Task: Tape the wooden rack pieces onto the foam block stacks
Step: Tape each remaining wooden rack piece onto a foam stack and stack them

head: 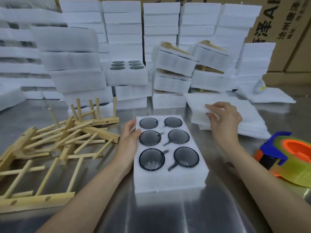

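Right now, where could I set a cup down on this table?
The table is bare at its near edge, in front of the foam block, between the forearms. A smaller patch lies back left, between the wooden rack pieces and the foam stacks. Crowded: rack pieces left, foam sheets and tape dispenser right.

Between my left hand (129,140) and right hand (224,121) I count one block (170,180) holding six glasses (152,159), in two columns of three. Beyond it a second block (126,77) shows six more. One tape dispenser (289,158) lies right of the right hand, and one stack of sheets (252,118) under it. Left of the left hand is a pile of racks (55,142), too tangled to count.
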Motion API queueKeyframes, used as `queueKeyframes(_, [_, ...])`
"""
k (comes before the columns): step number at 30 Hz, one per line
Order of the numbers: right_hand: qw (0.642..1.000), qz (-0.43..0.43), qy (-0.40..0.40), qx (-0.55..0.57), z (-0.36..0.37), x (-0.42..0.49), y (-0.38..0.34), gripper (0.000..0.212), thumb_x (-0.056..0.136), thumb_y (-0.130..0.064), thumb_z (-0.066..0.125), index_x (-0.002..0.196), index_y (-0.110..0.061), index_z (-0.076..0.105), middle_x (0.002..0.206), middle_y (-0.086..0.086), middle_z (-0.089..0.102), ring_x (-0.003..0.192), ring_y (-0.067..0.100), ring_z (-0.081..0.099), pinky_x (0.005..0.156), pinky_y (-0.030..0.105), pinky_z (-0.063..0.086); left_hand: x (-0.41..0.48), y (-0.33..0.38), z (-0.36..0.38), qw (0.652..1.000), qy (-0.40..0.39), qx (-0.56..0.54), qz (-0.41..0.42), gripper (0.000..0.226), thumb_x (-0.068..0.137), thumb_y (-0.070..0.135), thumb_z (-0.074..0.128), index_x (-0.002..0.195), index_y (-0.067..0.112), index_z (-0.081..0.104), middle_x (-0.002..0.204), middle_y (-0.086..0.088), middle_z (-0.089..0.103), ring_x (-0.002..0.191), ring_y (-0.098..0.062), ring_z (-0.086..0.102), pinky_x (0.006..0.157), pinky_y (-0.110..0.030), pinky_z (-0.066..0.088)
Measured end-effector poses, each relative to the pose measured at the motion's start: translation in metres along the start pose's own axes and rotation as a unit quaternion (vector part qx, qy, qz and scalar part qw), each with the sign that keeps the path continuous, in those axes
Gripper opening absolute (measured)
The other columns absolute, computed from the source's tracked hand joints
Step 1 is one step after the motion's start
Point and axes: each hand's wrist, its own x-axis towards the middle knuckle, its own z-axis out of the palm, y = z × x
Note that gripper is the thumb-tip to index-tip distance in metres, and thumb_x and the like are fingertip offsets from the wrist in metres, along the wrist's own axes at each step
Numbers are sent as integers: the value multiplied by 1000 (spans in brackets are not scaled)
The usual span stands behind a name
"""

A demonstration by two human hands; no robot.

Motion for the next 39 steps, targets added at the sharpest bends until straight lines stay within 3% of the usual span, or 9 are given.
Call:
queueKeyframes(4, [967,-106,106,204,-22,-9,-43,29,92,1,55,107,-22,64,108,-12,62,103,7,57,93,21,43,-1,5,1,999,-15,12,30,36,97,1,44,128,19,52,135,-6,54,122,-20,54,105,-39,43])
queueKeyframes(9, [893,3,176,415,-39,-25,-78,14,99,-36,48,113,-38,52,93,-25,64,89,-3,58,80,21,46,-9,22,-1,995,-41,-22,86,27,102,29,42,114,26,66,123,4,65,119,-11,56,106,-32,41])
queueKeyframes(12, [878,132,75,455,-31,-27,-81,23,99,-23,52,121,-31,54,83,-19,69,79,-2,61,77,18,49,-18,33,-5,984,-139,-103,41,58,101,46,27,86,25,79,93,4,75,89,-13,70,70,-23,55])
queueKeyframes(15, [900,195,-72,383,-21,-33,-77,32,97,-22,55,129,-21,58,110,-1,71,99,5,65,92,26,52,-26,35,-8,972,-215,-99,-3,57,91,55,33,87,23,79,94,-3,75,86,-20,72,63,-25,56])
queueKeyframes(22, [882,218,-273,316,-15,-35,-69,52,92,-4,51,141,-21,49,147,-4,45,130,12,45,103,24,39,-21,28,-9,986,-165,-9,-9,35,87,-1,56,120,11,56,98,-3,74,84,-21,73,60,-27,56])
queueKeyframes(28, [857,255,-257,367,-13,-36,-65,39,93,-10,61,131,-16,59,134,2,58,115,13,59,92,18,50,-18,24,-10,989,-142,15,-36,33,94,1,50,125,12,54,114,-7,70,94,-21,71,65,-26,57])
queueKeyframes(33, [819,248,-355,378,-14,-36,-63,46,93,-27,60,139,-31,50,153,-24,22,126,-6,36,72,3,42,-16,20,-8,990,-135,26,-36,32,100,11,44,129,20,53,110,6,72,95,-11,70,67,-20,56])
queueKeyframes(37, [819,253,-355,373,-11,-34,-60,54,94,-22,59,144,-36,41,156,-20,22,133,2,37,95,17,43,-16,20,-8,990,-128,34,-45,49,101,22,47,148,25,33,116,21,66,97,2,66,79,-16,52])
queueKeyframes(39, [825,244,-364,356,-11,-34,-60,51,96,-24,57,143,-34,42,156,-22,18,130,-3,33,84,10,39,-18,22,-11,988,-140,22,-61,60,98,27,53,151,26,25,94,30,67,85,7,67,69,-12,54])
